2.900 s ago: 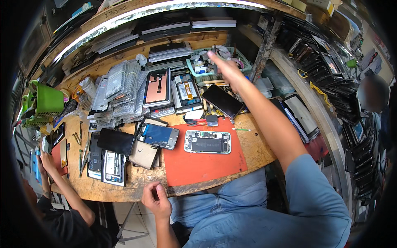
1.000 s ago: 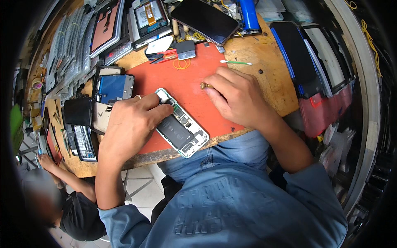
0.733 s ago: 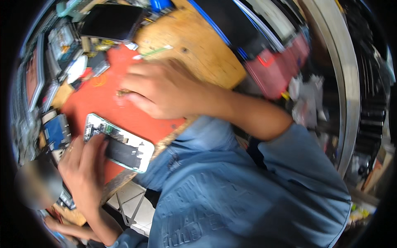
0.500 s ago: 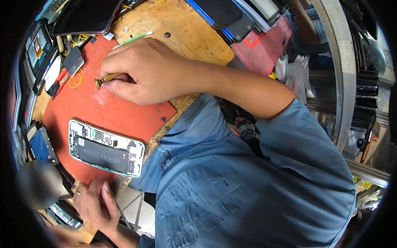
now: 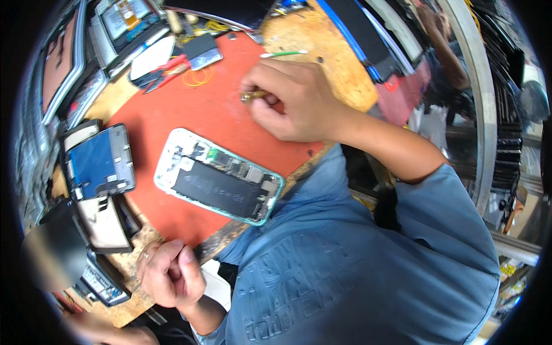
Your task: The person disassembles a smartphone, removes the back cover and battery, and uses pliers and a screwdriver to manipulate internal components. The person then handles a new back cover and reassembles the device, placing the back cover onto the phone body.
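Note:
An opened phone (image 5: 218,178) with a light green frame lies on the red mat (image 5: 190,115), its black battery and inner boards facing up. Above and to the right of it, my right hand (image 5: 293,100) is closed around a small brass-coloured screwdriver (image 5: 253,96). Its flared round end sticks out between thumb and fingers; the rest is hidden. My left hand (image 5: 169,276) is at the wooden table's near edge, below the phone and apart from it. Its fingers are curled toward the thumb, and I see nothing in them.
Pliers with red handles (image 5: 167,72), a dark flat part (image 5: 202,50) and a yellow wire loop (image 5: 197,77) lie at the mat's far side. A green-stemmed swab (image 5: 284,53) is beyond my right hand. A blue-backed screen (image 5: 100,158) stands left. Another person's forearm (image 5: 112,333) shows at lower left.
The whole view has shifted, so the mat and phone appear farther right. My left fingers have curled in more. My right hand still holds the screwdriver, now pointed a little differently.

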`<state>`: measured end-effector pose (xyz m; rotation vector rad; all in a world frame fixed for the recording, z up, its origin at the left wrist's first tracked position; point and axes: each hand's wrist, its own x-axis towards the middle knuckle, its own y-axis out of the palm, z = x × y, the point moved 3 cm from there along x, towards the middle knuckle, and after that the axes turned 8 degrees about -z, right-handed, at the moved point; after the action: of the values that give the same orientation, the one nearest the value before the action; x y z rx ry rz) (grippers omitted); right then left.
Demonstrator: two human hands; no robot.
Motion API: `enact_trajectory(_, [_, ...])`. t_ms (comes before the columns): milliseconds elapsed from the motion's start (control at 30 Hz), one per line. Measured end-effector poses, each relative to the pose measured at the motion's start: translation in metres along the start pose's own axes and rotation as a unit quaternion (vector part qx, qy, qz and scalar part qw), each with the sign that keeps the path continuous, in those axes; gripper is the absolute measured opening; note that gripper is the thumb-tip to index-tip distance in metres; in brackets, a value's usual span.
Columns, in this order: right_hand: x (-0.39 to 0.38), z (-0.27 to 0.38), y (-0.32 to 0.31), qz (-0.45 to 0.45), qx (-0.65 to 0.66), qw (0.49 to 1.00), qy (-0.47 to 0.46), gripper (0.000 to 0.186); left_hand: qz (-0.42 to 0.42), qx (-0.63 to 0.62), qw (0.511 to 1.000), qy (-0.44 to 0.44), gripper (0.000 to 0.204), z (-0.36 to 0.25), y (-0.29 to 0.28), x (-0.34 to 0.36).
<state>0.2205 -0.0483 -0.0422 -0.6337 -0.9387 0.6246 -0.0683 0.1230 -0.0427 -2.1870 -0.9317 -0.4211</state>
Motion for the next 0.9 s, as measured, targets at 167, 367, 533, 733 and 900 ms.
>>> enact_trajectory(167, [0.002,0.004,0.000,0.008,-0.010,1.000,-0.001,0.010,-0.029,-0.038,0.994,-0.094,0.018,0.004,0.004,-0.005])
enact_trajectory(367, [0.002,0.003,0.000,0.005,0.015,1.000,0.008,0.012,0.036,0.062,0.995,-0.069,0.013,-0.011,0.016,0.015])
enact_trajectory(533, [-0.001,0.003,0.000,-0.017,0.036,0.999,-0.001,0.015,0.078,0.095,0.989,-0.077,0.012,-0.050,0.049,0.044])
enact_trajectory(733, [-0.006,0.000,-0.008,-0.009,0.060,0.997,-0.042,0.013,0.151,0.139,0.978,-0.032,0.028,-0.079,0.078,0.034])
enact_trajectory(900, [-0.008,0.002,-0.014,0.008,0.072,0.996,-0.055,0.012,0.161,0.218,0.963,-0.002,0.031,-0.094,0.081,0.025])
